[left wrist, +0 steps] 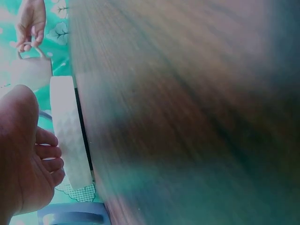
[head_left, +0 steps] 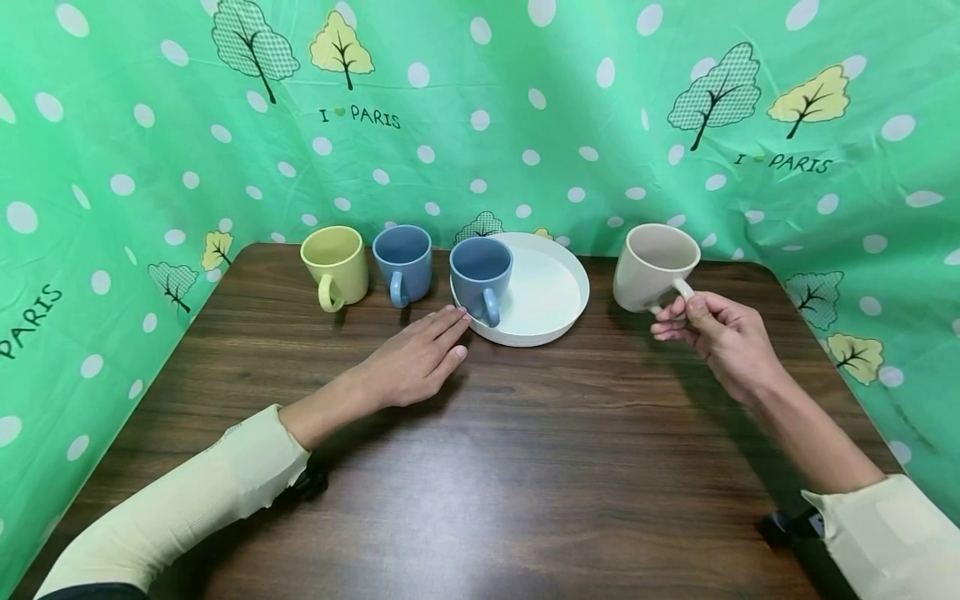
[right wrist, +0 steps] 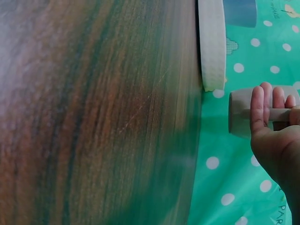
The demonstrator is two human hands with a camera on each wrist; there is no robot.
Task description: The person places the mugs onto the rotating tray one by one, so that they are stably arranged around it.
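Note:
My right hand (head_left: 723, 342) pinches the handle of a pale grey-beige mug (head_left: 651, 265) at the right of the table. In the right wrist view the mug (right wrist: 240, 112) is upright and held a little above the tabletop. A round white tray (head_left: 551, 292) lies at the back middle, with a blue mug (head_left: 476, 279) standing on its left side. With fingers extended, my left hand (head_left: 416, 358) is at the tray's front left rim, its fingertips by the blue mug. In the left wrist view, the fingers (left wrist: 49, 152) lie against the tray's wall (left wrist: 68, 131).
Left of the tray, a second blue mug (head_left: 405, 262) and a yellow-green mug (head_left: 337, 262) stand on the dark wooden table (head_left: 525, 467), handles facing the front. A green dotted cloth (head_left: 480, 125) hangs behind the table and along its sides.

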